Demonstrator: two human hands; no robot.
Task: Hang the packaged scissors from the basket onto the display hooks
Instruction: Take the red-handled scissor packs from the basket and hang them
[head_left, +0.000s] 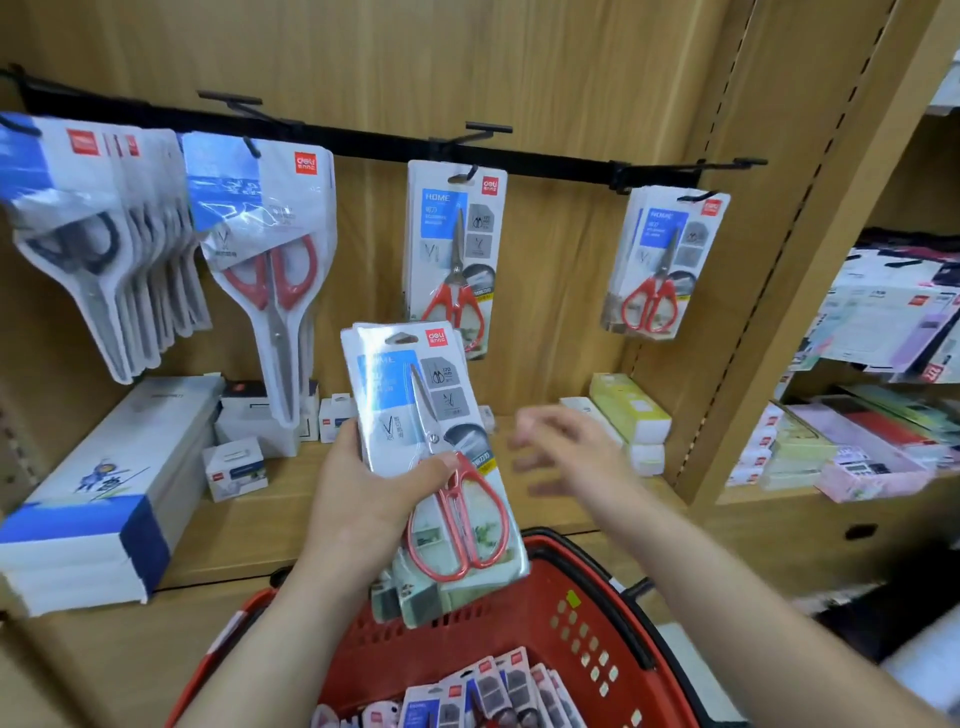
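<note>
Two hands: both of mine were up in front of the shelf, above the basket (587, 618).
Left hand (363, 499): my fingers (441, 464) were clamped round a fanned stack of packs (431, 447), thumb across the front one, just over its red handles.
Stack: it stood nearly upright, top leaning a little left, lower corners hanging over the basket's far rim.
Right hand (566, 452): it was blurred, fingers spread loose and holding nothing, just right of the stack and not touching it.
Basket: red, with a black handle, it sat low in front of me with more packs (488, 691) lying inside at the near end.
Rail (363, 140): a black bar ran across the wooden back panel with hooks sticking out.
Middle hook (470, 174): one red-handled pack (454, 260) hung there, straight above my stack.
Right hook (698, 196): a few packs (662, 265) of the same kind hung there.
Left side: bigger scissors (270, 260) hung in bunches.
Shelf (291, 499): small boxes (236, 467) stood under the hooks.
</note>
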